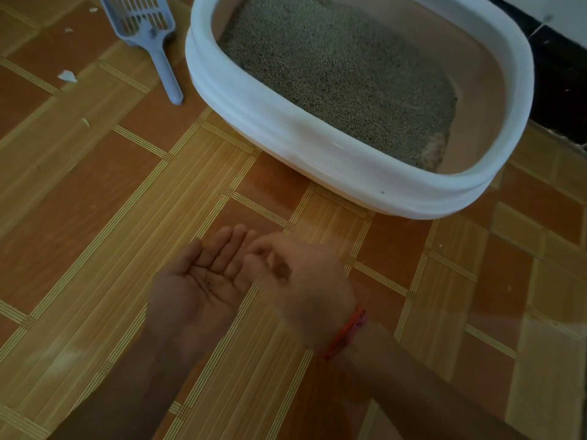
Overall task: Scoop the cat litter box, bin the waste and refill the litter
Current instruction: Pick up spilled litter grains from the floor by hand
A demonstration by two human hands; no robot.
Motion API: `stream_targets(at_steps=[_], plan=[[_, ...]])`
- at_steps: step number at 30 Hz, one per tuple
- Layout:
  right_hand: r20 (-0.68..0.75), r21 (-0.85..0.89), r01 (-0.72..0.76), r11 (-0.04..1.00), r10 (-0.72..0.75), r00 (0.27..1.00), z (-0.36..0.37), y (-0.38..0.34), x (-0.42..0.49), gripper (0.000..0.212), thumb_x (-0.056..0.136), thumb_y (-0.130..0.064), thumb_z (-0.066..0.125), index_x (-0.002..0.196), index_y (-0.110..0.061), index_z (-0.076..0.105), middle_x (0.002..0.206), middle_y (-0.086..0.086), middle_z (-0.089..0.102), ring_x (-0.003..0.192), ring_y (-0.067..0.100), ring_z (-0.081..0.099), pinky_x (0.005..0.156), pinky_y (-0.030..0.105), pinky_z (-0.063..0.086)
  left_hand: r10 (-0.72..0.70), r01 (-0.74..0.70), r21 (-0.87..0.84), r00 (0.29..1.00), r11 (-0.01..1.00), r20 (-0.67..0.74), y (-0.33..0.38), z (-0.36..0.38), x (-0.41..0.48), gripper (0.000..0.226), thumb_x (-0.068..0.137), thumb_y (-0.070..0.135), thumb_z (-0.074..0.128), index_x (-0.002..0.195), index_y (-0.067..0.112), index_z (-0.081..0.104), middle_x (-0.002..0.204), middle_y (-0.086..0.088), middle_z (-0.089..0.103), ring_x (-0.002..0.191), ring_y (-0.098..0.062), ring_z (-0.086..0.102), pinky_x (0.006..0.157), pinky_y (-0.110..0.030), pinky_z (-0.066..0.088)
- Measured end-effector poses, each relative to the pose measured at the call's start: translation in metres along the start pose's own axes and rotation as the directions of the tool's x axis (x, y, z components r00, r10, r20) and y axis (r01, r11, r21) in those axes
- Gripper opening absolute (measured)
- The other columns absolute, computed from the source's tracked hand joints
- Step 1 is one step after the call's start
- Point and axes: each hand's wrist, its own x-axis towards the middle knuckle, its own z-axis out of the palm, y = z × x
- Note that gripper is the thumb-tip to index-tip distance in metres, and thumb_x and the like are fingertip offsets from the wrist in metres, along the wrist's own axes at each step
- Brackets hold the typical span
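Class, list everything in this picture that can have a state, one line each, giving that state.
litter box: upright on the floor, uncovered, holding litter.
litter: grey, inside the box, leaving a bare strip along the right side.
scoop: lying on the floor left of the box, unheld.
left hand: palm up, fingers straight, gripping nothing.
right hand: blurred, back up, over the left hand's fingers; grip unclear.
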Motion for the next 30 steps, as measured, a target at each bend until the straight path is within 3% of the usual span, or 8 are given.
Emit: stream_targets(at_steps=[2, 5, 9, 13, 18, 26, 30], plan=[[-0.02, 0.007, -0.137, 0.99, 0.138, 0.99, -0.009, 0.022, 0.003, 0.01, 0.092, -0.03, 0.061, 0.093, -0.025, 0.069, 0.054, -0.024, 0.046, 0.054, -0.002, 0.048, 0.055, 0.012, 0.034, -0.011, 0.013, -0.097, 1.0, 0.995, 0.023, 0.0, -0.002, 0.003, 0.045, 0.098, 0.025, 0.043, 0.084, 0.0, 0.078, 0.108, -0.011, 0.074, 0.101, -0.026, 0.072, 0.075, -0.039, 0.061], [-0.019, -0.044, -0.312, 0.949, 0.311, 0.95, -0.022, 0.057, 0.011, 0.01, 0.094, -0.031, 0.059, 0.092, -0.029, 0.068, 0.059, -0.03, 0.053, 0.059, -0.005, 0.052, 0.057, 0.015, 0.038, -0.007, 0.008, -0.127, 1.0, 0.992, 0.012, 0.004, -0.001, 0.003, 0.051, 0.102, 0.026, 0.039, 0.082, 0.0, 0.078, 0.108, -0.011, 0.074, 0.101, -0.026, 0.072, 0.077, -0.04, 0.061], [-0.099, -0.114, -0.405, 0.907, 0.395, 0.913, -0.029, 0.081, 0.024, 0.006, 0.089, -0.033, 0.064, 0.088, -0.03, 0.07, 0.057, -0.017, 0.051, 0.06, 0.0, 0.051, 0.064, 0.024, 0.046, -0.021, 0.02, -0.111, 1.0, 0.994, 0.001, 0.005, 0.002, 0.002, 0.052, 0.102, 0.027, 0.038, 0.081, 0.0, 0.078, 0.107, -0.011, 0.074, 0.1, -0.026, 0.072, 0.079, -0.04, 0.06], [-0.08, -0.143, -0.396, 0.907, 0.388, 0.918, -0.022, 0.084, 0.028, 0.011, 0.089, -0.034, 0.064, 0.095, -0.028, 0.071, 0.059, -0.02, 0.048, 0.062, -0.002, 0.049, 0.07, 0.025, 0.048, -0.022, 0.02, -0.111, 1.0, 0.994, -0.012, 0.006, 0.003, 0.001, 0.052, 0.101, 0.027, 0.039, 0.08, 0.0, 0.078, 0.107, -0.011, 0.074, 0.099, -0.026, 0.072, 0.079, -0.04, 0.06], [-0.063, -0.179, -0.36, 0.916, 0.354, 0.933, -0.019, 0.085, 0.029, 0.011, 0.089, -0.036, 0.065, 0.093, -0.028, 0.071, 0.059, -0.02, 0.049, 0.061, -0.001, 0.05, 0.064, 0.022, 0.043, -0.024, 0.022, -0.111, 1.0, 0.994, -0.014, 0.007, 0.0, 0.002, 0.052, 0.101, 0.026, 0.04, 0.078, 0.001, 0.079, 0.107, -0.011, 0.074, 0.099, -0.026, 0.072, 0.079, -0.041, 0.06], [0.025, -0.331, -0.311, 0.891, 0.338, 0.941, -0.016, 0.082, 0.029, 0.016, 0.097, -0.036, 0.05, 0.099, -0.027, 0.063, 0.074, -0.009, 0.063, 0.074, 0.016, 0.061, 0.067, 0.036, 0.052, -0.031, 0.029, -0.118, 0.999, 0.993, -0.012, 0.007, -0.001, 0.003, 0.039, 0.087, 0.024, 0.048, 0.081, 0.0, 0.078, 0.107, -0.011, 0.074, 0.1, -0.026, 0.072, 0.077, -0.041, 0.06], [0.027, -0.334, -0.307, 0.891, 0.335, 0.942, -0.016, 0.077, 0.028, 0.015, 0.098, -0.034, 0.048, 0.099, -0.026, 0.061, 0.07, -0.009, 0.061, 0.069, 0.015, 0.06, 0.065, 0.037, 0.053, -0.033, 0.033, -0.117, 0.999, 0.993, 0.0, 0.007, -0.002, 0.003, 0.043, 0.092, 0.024, 0.045, 0.08, 0.001, 0.078, 0.107, -0.011, 0.074, 0.101, -0.026, 0.072, 0.075, -0.04, 0.061]])
